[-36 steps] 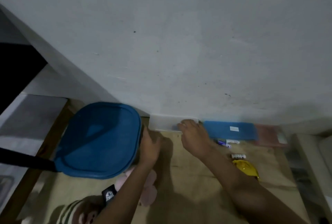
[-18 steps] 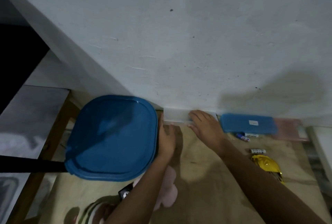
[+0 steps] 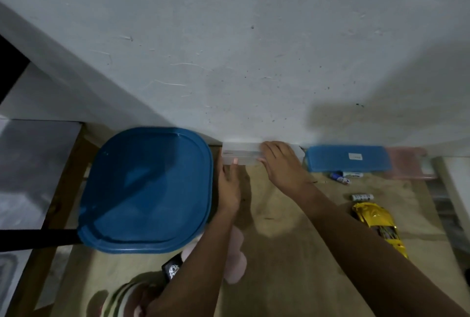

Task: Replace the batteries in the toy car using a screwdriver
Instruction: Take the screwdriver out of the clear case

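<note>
A clear plastic box (image 3: 241, 154) stands against the wall at the back of the wooden table (image 3: 292, 253). My right hand (image 3: 282, 164) lies over its right end, fingers curled on it. My left hand (image 3: 229, 187) touches the box's front left edge with its fingertips. The yellow toy car (image 3: 379, 225) lies on its side at the right. A white battery (image 3: 362, 196) lies just beyond the car. Two more batteries (image 3: 344, 176) lie near the blue case. No screwdriver shows.
A large blue lidded container (image 3: 147, 189) fills the table's left side, touching my left wrist. A flat blue case (image 3: 348, 157) and a pink case (image 3: 409, 163) sit by the wall at right. A pink soft toy (image 3: 235, 260) lies under my left forearm.
The camera has tilted and moved closer. Both hands have stayed at the clear box, my left hand sliding forward until its fingertips reach the box's front edge.
</note>
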`<state>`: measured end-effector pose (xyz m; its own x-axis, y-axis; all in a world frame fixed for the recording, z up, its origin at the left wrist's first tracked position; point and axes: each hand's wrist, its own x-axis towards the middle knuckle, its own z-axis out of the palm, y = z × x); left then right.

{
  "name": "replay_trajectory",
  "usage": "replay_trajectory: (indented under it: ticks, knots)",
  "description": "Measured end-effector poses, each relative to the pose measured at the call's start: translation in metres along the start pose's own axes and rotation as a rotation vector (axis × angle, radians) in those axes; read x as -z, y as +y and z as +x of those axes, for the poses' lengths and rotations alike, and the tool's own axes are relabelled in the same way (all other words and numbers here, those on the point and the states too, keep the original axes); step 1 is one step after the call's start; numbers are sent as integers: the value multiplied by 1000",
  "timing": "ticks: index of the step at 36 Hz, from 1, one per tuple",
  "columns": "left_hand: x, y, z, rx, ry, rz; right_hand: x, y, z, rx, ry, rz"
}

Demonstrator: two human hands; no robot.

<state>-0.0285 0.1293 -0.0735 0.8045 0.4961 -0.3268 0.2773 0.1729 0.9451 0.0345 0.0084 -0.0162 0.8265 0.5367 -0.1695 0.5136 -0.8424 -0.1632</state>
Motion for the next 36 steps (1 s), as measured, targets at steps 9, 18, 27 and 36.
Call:
replay_trajectory:
  ticks: [9, 18, 27, 36]
  knots:
    - [4, 6, -8, -32, -46, 57, 5, 14, 7, 116, 346, 57]
    - [-6, 26, -19, 73, 33, -32, 19, 15, 11, 43, 586, 182]
    - [2, 25, -26, 59, -16, 70, 13, 25, -4, 63, 486, 284]
    - [2, 29, -28, 67, -6, 120, -1, 30, -9, 90, 170, 160]
